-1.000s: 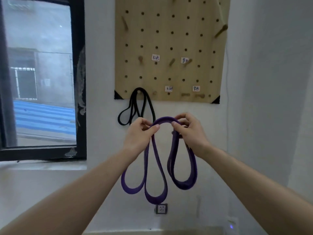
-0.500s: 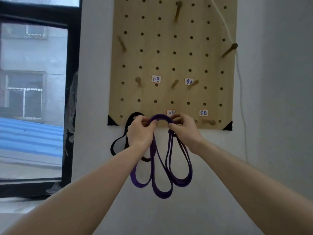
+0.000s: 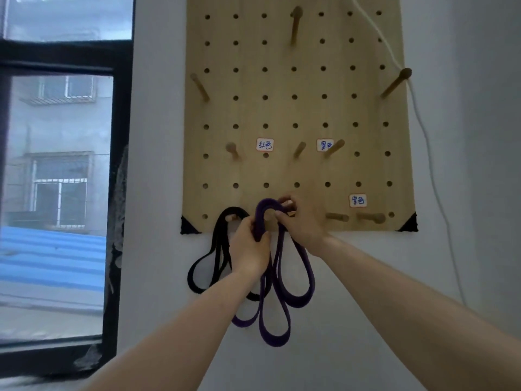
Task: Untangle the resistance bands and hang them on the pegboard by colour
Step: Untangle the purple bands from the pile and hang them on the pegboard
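Observation:
A purple resistance band [image 3: 275, 328], folded into several loops, arches over a wooden peg [image 3: 270, 214] in the bottom row of the pegboard [image 3: 296, 108]. My left hand [image 3: 249, 246] grips the band's left side just below the arch. My right hand [image 3: 301, 221] pinches its right side at the peg. A black band [image 3: 210, 258] hangs in loops from the neighbouring peg to the left, partly behind my left wrist. Small handwritten labels [image 3: 358, 200] sit on the board.
Free wooden pegs [image 3: 369, 217] stick out at the lower right and higher up the board. A white cord [image 3: 425, 142] runs down the wall right of the board. A black-framed window [image 3: 118, 176] stands to the left.
Both hands have lifted the purple band up to the board's bottom row, and its arch now sits over a peg. The view has come closer to the board.

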### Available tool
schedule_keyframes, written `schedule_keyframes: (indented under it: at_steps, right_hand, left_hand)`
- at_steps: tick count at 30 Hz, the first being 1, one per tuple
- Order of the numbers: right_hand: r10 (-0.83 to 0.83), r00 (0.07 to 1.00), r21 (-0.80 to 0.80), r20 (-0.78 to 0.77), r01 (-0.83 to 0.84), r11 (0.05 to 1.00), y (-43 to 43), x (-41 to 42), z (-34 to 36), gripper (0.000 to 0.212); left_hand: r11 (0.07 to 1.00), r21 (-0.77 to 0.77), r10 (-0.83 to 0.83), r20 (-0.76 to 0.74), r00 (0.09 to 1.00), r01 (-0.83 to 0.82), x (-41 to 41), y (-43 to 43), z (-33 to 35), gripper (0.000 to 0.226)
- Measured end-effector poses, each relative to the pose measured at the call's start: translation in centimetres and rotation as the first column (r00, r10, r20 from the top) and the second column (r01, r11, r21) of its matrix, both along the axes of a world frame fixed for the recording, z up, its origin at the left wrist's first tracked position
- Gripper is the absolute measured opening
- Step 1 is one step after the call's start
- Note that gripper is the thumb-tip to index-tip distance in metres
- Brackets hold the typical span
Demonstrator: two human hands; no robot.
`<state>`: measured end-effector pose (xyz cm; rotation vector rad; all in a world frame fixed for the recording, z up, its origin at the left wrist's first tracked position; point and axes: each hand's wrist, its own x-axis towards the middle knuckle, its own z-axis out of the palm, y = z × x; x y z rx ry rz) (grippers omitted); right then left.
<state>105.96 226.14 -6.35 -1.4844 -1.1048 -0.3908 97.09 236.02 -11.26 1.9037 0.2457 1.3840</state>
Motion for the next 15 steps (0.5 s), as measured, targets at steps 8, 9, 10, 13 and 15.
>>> schedule_keyframes:
  at_steps: [8, 9, 10, 13, 15]
  right_hand:
    - [-0.035, 0.988, -0.093, 0.154, 0.05, 0.994, 1.1, 2.9, 0.4, 0.019]
    - [-0.054, 0.984, -0.106, 0.17, 0.072, 0.992, 1.3, 3.3, 0.2, 0.019]
    - [-0.075, 0.979, -0.118, 0.188, 0.099, 0.988, 1.5, 3.7, 0.0, 0.02]
    - [-0.134, 0.959, -0.132, 0.25, 0.171, 0.976, 1.8, 4.8, -1.0, 0.022]
    - [-0.17, 0.95, -0.113, 0.261, 0.205, 0.972, 1.9, 5.0, -1.7, 0.024]
  left_hand:
    - [0.996, 0.037, -0.084, 0.033, 0.996, 0.082, 2.6, 1.7, -1.2, 0.036]
    - [0.997, 0.055, -0.063, 0.034, 0.997, 0.061, 2.7, 2.0, -1.2, 0.036]
    - [0.996, 0.071, -0.047, 0.044, 0.998, 0.044, 2.8, 2.3, -1.1, 0.036]
    - [0.996, 0.071, -0.057, 0.057, 0.997, 0.053, 3.0, 2.9, -1.3, 0.039]
    - [0.994, 0.056, -0.091, 0.046, 0.995, 0.089, 3.0, 3.2, -1.7, 0.045]
